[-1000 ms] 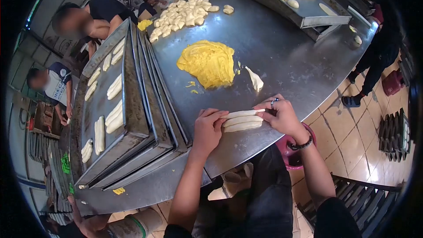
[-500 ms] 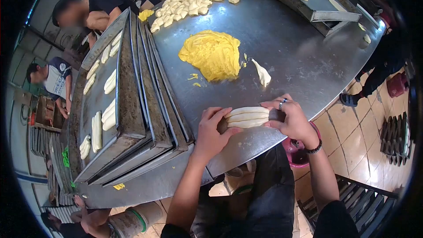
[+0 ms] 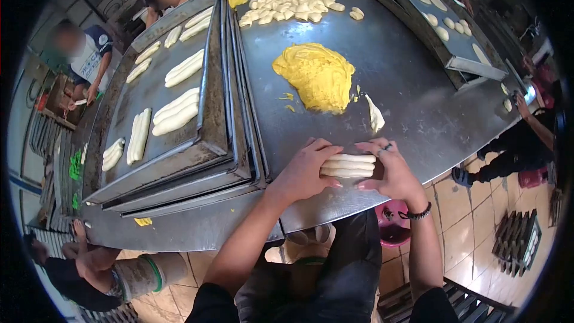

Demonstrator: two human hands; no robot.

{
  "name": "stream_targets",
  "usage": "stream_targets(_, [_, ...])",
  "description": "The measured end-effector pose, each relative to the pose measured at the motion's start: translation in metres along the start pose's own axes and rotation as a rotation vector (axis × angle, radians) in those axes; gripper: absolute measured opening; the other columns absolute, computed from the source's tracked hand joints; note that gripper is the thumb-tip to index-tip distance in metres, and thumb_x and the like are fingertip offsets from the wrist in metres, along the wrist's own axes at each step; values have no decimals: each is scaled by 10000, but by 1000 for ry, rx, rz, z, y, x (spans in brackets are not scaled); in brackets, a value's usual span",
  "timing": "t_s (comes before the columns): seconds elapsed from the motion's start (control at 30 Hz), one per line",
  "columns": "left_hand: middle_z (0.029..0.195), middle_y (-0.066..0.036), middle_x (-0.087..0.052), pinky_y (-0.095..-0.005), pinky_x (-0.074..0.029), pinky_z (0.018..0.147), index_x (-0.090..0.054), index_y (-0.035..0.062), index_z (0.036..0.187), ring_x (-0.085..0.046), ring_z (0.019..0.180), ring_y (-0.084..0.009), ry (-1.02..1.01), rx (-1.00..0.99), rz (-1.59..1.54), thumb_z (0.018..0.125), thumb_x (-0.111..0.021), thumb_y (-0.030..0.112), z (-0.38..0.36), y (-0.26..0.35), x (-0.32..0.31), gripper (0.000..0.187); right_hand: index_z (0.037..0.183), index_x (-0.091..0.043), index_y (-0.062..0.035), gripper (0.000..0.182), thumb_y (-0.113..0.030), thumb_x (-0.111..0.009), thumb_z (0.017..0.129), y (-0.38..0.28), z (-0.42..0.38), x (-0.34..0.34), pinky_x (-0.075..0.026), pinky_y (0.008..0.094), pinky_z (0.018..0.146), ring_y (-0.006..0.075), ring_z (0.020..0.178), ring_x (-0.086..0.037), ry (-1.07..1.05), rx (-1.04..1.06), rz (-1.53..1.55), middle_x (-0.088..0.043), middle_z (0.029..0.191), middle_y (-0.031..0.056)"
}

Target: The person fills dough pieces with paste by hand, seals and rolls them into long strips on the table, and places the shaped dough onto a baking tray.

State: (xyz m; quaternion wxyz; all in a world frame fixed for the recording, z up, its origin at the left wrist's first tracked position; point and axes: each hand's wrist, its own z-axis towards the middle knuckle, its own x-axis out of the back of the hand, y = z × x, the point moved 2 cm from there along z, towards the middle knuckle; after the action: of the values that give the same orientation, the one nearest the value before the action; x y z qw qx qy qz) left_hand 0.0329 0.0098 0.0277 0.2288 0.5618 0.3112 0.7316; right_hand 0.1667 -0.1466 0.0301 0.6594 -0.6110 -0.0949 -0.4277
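Glossy steel table (image 3: 382,78), matt dough sticks (image 3: 348,165)

At the near edge of the worktop (image 3: 412,107), my left hand (image 3: 305,170) and right hand (image 3: 391,170) flank a stack of dough sticks (image 3: 350,165), touching its two ends. Behind them lies a mound of filling (image 3: 317,75), a lone dough piece (image 3: 375,116) just to its right. Farther back sits a pile of cut dough pieces (image 3: 293,3). To my left, stacked trays (image 3: 215,113) carry rows of dough sticks; another tray (image 3: 460,54) stands at far right.
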Motion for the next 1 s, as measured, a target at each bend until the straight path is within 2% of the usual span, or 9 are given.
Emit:
stream_targets(0.23, [1069, -114, -556, -366, -436, 868, -590, 50, 1116, -499, 1012, -298, 134, 50, -66, 605, -796, 145, -18, -11, -7, 558, 1014, -590, -51, 420, -52, -758, 629, 6, -12, 1, -412, 380, 792, 305, 895, -504, -2, 4, -115, -577, 937, 104])
stream_targets(0.33, [1057, -118, -560, -372, -434, 869, -590, 48, 1119, -500, 1015, -297, 167, 53, -93, 612, -789, 134, -16, -16, -8, 551, 1047, -560, -32, 401, -23, -728, 683, 17, -12, -4, -441, 331, 726, 236, 811, -547, -60, -180, 63, -584, 902, 80])
stream_targets(0.4, [1047, -127, -564, -382, -424, 878, -594, 44, 1110, -502, 1013, -305, 167, 12, -107, 623, -771, 112, -17, -16, -9, 524, 1065, -538, -14, 357, 10, -684, 740, 16, -11, -4, -456, 276, 688, 151, 779, -559, -145, -483, 563, -586, 883, 42])
stream_targets(0.47, [1047, -131, -559, -387, -415, 886, -592, 35, 1106, -498, 1016, -312, 215, 1, -82, 622, -764, 105, -18, -19, -15, 519, 1078, -514, 7, 326, 27, -647, 781, -10, -7, 0, -462, 233, 687, 97, 803, -552, -127, -526, 722, -583, 885, 30])
stream_targets(0.63, [1052, -139, -534, -396, -379, 915, -539, -3, 1107, -475, 1034, -330, 246, -18, -90, 634, -733, 92, -22, -19, -20, 520, 932, -577, 21, 160, -4, -651, 792, -10, 4, -13, -459, 208, 596, 83, 661, -552, 125, -546, 618, -604, 790, 37])
stream_targets(0.73, [1045, -161, -526, -411, -401, 877, -477, 5, 1130, -482, 1022, -357, 325, -79, -111, 643, -737, 102, -33, -1, -17, 560, 918, -590, 30, 142, -12, -652, 797, -72, 21, 14, -448, 195, 598, 69, 663, -547, -8, -360, 390, -608, 773, 25])
stream_targets(0.8, [1095, -154, -514, -402, -441, 856, -422, 26, 1152, -501, 1063, -308, 301, -24, -221, 734, -696, 78, -48, 21, -22, 502, 907, -609, 32, 130, -13, -657, 794, -103, 29, 30, -441, 191, 603, 60, 676, -550, -49, -280, 399, -616, 765, 23])
stream_targets(0.87, [1158, -121, -496, -372, -471, 872, -416, 48, 1155, -506, 1105, -233, 382, 100, -829, 849, -596, 66, -66, 43, -24, 355, 926, -620, 24, 156, -18, -668, 783, -147, 36, 44, -436, 195, 608, 56, 690, -552, -178, -223, 464, -626, 781, 29])
stream_targets(1.0, [1119, -107, -495, -351, -472, 880, -415, 35, 1208, -523, 1055, -186, 521, 59, -1335, 864, -607, 110, -108, 82, 13, 401, 928, -629, 14, 189, -22, -695, 754, -217, 51, 54, -439, 199, 613, 56, 681, -553, -329, -157, 397, -632, 785, 35])
